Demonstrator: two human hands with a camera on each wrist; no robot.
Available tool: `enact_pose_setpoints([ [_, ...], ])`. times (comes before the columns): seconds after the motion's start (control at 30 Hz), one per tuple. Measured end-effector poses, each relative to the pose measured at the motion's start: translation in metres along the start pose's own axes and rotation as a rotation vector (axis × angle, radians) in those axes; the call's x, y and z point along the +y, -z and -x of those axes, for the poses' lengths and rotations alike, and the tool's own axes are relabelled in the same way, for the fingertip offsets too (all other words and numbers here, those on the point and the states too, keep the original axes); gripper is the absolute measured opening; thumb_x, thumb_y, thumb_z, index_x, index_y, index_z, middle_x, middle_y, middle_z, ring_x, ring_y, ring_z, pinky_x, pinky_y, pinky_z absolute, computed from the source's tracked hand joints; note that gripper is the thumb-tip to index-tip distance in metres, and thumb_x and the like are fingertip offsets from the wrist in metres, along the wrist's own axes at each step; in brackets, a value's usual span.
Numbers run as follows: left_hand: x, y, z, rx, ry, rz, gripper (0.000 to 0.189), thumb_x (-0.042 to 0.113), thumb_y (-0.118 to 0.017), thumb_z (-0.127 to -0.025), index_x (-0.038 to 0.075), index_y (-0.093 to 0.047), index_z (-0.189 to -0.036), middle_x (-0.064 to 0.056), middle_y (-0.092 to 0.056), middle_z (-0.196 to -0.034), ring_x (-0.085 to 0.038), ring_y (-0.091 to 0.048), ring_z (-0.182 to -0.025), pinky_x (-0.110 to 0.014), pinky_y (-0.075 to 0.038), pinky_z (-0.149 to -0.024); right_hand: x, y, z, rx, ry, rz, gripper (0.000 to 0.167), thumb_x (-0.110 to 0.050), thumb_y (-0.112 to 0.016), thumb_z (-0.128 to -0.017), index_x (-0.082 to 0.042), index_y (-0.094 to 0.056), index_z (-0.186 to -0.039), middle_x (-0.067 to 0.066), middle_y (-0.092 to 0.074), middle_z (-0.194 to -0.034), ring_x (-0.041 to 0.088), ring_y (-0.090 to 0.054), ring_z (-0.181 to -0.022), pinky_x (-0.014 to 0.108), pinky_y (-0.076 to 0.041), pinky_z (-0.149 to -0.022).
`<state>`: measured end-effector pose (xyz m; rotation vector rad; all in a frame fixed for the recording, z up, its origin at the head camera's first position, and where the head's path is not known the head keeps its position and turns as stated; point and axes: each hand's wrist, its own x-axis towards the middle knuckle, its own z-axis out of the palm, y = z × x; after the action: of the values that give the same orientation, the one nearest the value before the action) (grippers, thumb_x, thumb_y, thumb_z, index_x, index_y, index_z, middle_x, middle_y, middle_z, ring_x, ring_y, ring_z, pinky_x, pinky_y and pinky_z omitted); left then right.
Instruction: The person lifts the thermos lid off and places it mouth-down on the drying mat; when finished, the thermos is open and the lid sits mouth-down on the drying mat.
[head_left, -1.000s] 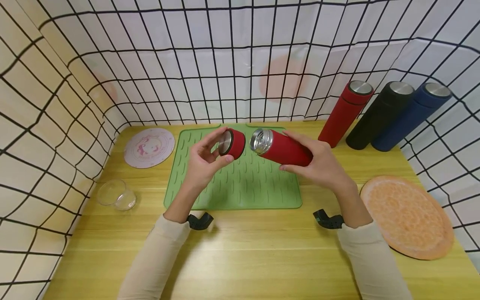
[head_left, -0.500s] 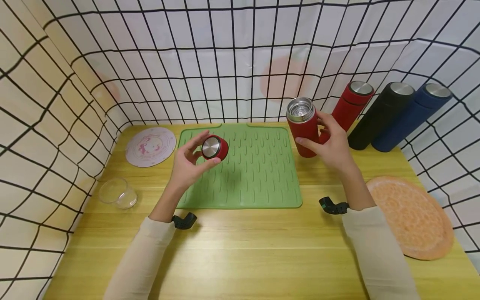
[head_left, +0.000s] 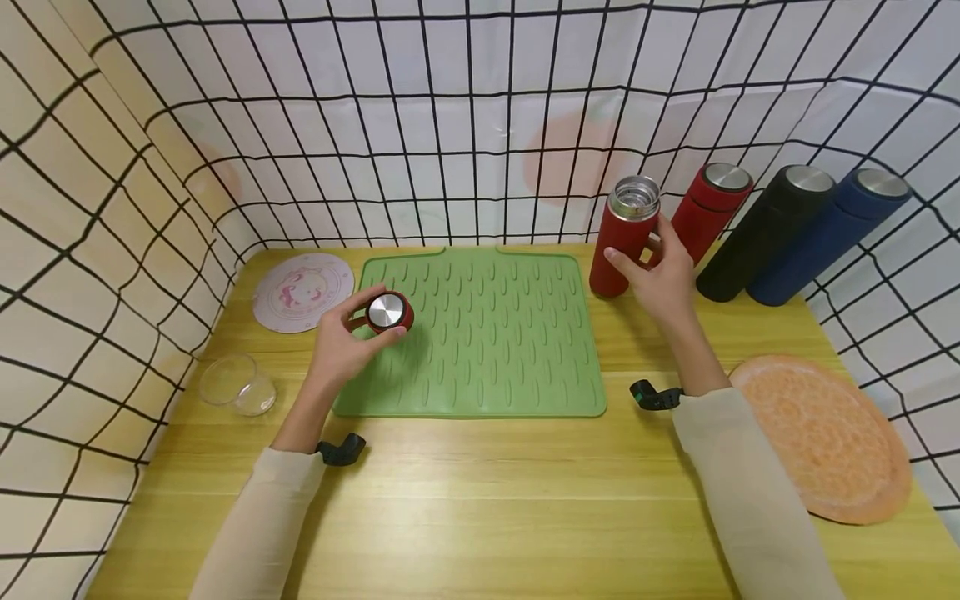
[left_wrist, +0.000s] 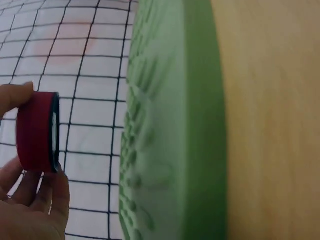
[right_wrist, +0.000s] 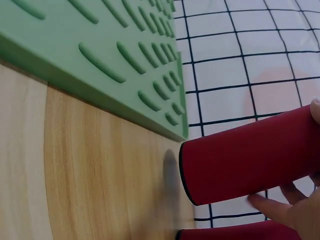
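Note:
In the head view my left hand (head_left: 341, 342) grips a red lid (head_left: 388, 312) with a brushed-metal top, over the left part of the green ridged mat (head_left: 487, 333). A gap shows between lid and mat in the left wrist view, where the lid (left_wrist: 37, 132) sits between thumb and fingers. My right hand (head_left: 663, 279) holds a red thermos (head_left: 618, 250) upright by its side, just right of the mat. Its steel mouth is uncovered. The thermos base (right_wrist: 200, 172) is close to the tabletop; whether it touches I cannot tell.
Beside the held thermos stand a capped red bottle (head_left: 708, 208), a black bottle (head_left: 765, 233) and a blue bottle (head_left: 828, 237). An orange round mat (head_left: 821, 437) lies at right. A pink-white disc (head_left: 303, 292) and a clear glass (head_left: 238, 385) are at left. Black grid mesh (head_left: 472, 125) encloses the table.
My right hand has moved right and back with the thermos, turning it from tilted to upright. My left hand has carried the lid left and lower, its metal top now facing up.

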<state>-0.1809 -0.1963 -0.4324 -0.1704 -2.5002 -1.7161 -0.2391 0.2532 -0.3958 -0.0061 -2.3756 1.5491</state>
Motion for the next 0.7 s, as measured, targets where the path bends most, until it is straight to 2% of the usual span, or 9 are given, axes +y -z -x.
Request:
enact_pose_setpoints([
  [0.13, -0.009, 0.005, 0.000, -0.006, 0.077, -0.064, 0.071, 0.016, -0.088, -0.082, 0.014, -0.058, -0.147, -0.009, -0.057, -0.150, -0.027, -0.052, -0.138, -0.045, -0.048, -0.113, 0.007, -0.004, -0.006, 0.005, -0.015, -0.005, 0.074, -0.033, -0.077, -0.094, -0.033, -0.038, -0.158, -0.004, -0.046, -0.160, 0.031, -0.047, -0.146, 0.053, -0.040, -0.120],
  [0.33, -0.020, 0.011, 0.000, -0.017, 0.200, -0.086, 0.074, 0.013, -0.085, -0.085, 0.014, -0.053, -0.151, -0.011, -0.050, -0.156, -0.033, -0.055, -0.137, -0.047, -0.051, -0.109, 0.010, -0.007, -0.013, 0.036, -0.071, -0.021, 0.075, -0.031, -0.074, -0.096, -0.030, -0.034, -0.159, -0.002, -0.044, -0.161, 0.031, -0.046, -0.147, 0.050, -0.038, -0.121],
  [0.57, -0.031, 0.016, -0.002, -0.025, 0.203, -0.107, 0.074, 0.013, -0.082, -0.089, 0.011, -0.048, -0.154, -0.015, -0.049, -0.157, -0.036, -0.054, -0.138, -0.049, -0.050, -0.109, 0.009, -0.009, -0.014, 0.057, -0.128, -0.035, 0.072, -0.034, -0.072, -0.098, -0.032, -0.033, -0.159, -0.001, -0.042, -0.162, 0.029, -0.044, -0.149, 0.049, -0.037, -0.122],
  [0.7, -0.034, 0.016, -0.003, -0.027, 0.211, -0.111, 0.074, 0.013, -0.081, -0.089, 0.012, -0.047, -0.155, -0.016, -0.047, -0.158, -0.038, -0.053, -0.139, -0.050, -0.049, -0.110, 0.010, -0.009, -0.015, 0.056, -0.130, -0.034, 0.072, -0.035, -0.072, -0.097, -0.031, -0.033, -0.159, -0.001, -0.042, -0.163, 0.029, -0.044, -0.149, 0.049, -0.037, -0.122],
])
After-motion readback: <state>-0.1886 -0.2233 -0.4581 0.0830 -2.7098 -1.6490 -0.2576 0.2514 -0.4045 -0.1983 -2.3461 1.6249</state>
